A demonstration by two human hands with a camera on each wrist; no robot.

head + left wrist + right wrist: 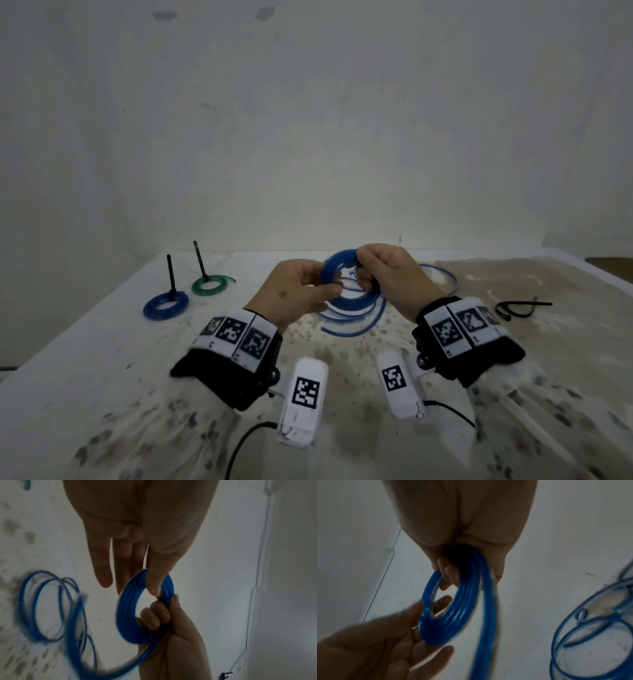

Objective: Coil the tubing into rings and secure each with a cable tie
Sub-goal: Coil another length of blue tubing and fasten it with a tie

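I hold the blue coil (337,270) raised above the table (102,342), between both hands. My right hand (387,274) has its fingers curled through the coil's opening with the thumb pressed on the outer turns; the coil hides those fingertips in the head view, and they show only from the wrists. My left hand (298,291) pinches the coil's opposite side between thumb and near-straight fingers (440,603). The loose blue tubing (356,318) trails from the coil to the table just below it and lies there in open loops, blurred in both wrist views, its free end not traceable. Well left of the coil lie a finished blue ring (166,306) and a finished green ring (209,285), each with a black cable tie tail standing upright; the tie heads are too small to make out. Right of the coil spare black cable ties (520,306) lie on the table; their count is unclear. My wristbands (236,334) carry square black-and-white coded markers; small characters beneath them are unreadable. No brand is legible on the tubing.
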